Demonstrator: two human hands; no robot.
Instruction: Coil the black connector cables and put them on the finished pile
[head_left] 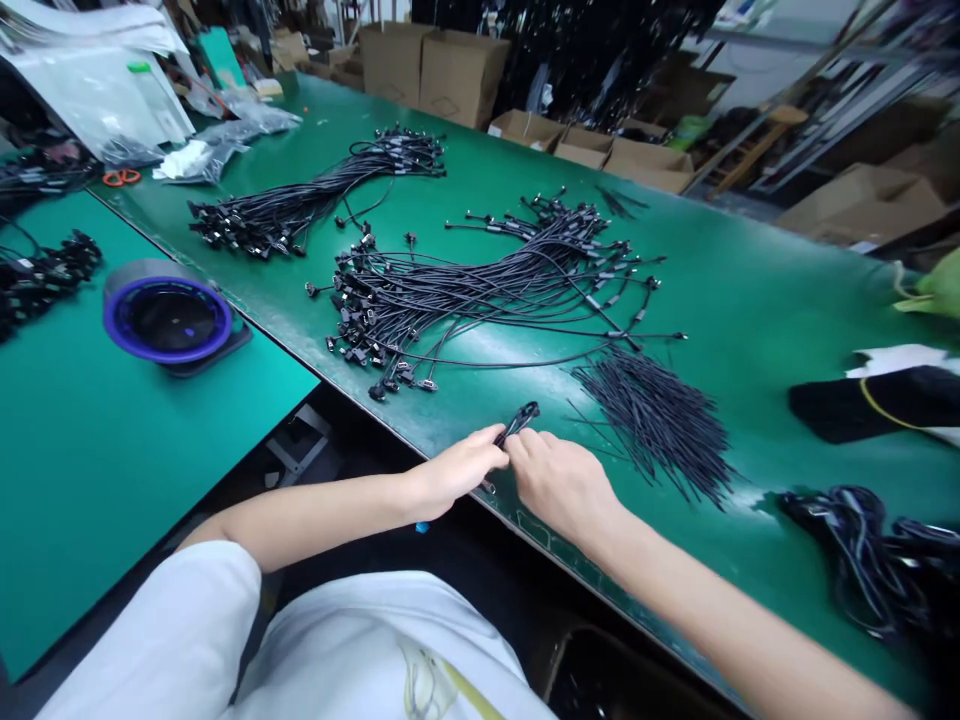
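My left hand (459, 470) and my right hand (559, 480) meet at the near edge of the green table (750, 300). Both pinch a short coiled black cable (517, 422) between their fingertips. Just right of my right hand lies a fan of thin black ties (652, 420). Beyond my hands a large heap of loose black cables with connectors (480, 290) spreads across the table.
A second cable bundle (300, 200) lies farther back left. A purple-rimmed tape dispenser (166, 318) sits on the left table. Finished coiled cables (870, 560) lie at the right. Cardboard boxes (435, 65) line the far edge; orange scissors (120, 177) and plastic bags sit back left.
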